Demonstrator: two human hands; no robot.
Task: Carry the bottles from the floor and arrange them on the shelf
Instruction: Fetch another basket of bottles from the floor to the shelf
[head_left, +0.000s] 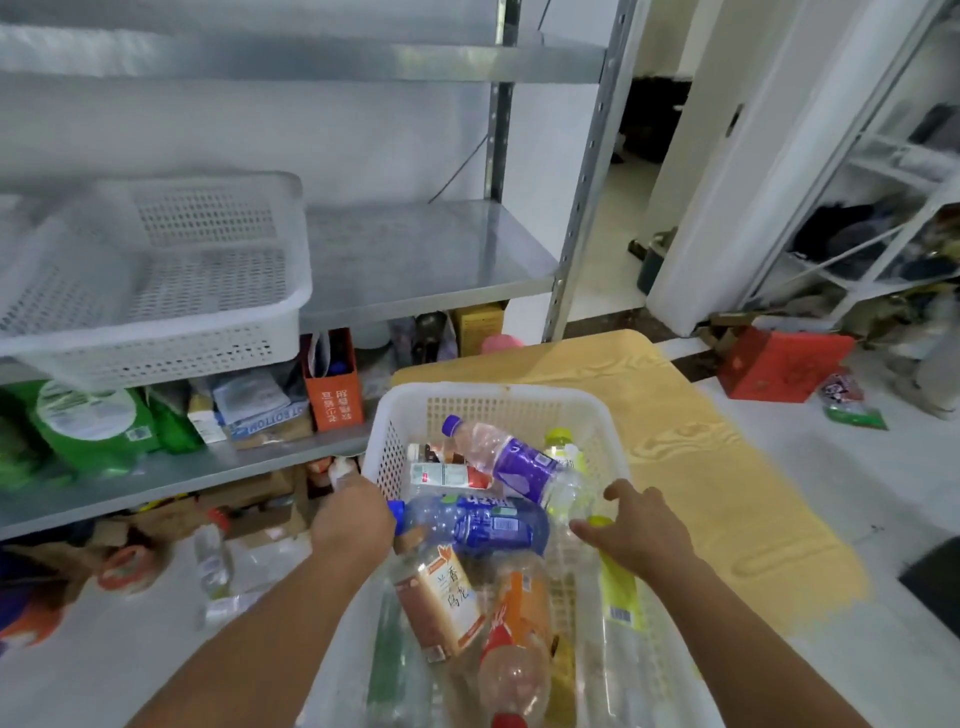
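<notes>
Head view: blue-labelled bottle (483, 525) lies crosswise, cap left.

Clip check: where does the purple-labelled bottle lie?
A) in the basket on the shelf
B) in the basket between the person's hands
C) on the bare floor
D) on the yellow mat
B: the purple-labelled bottle lies tilted among other bottles inside the near white basket.
</notes>
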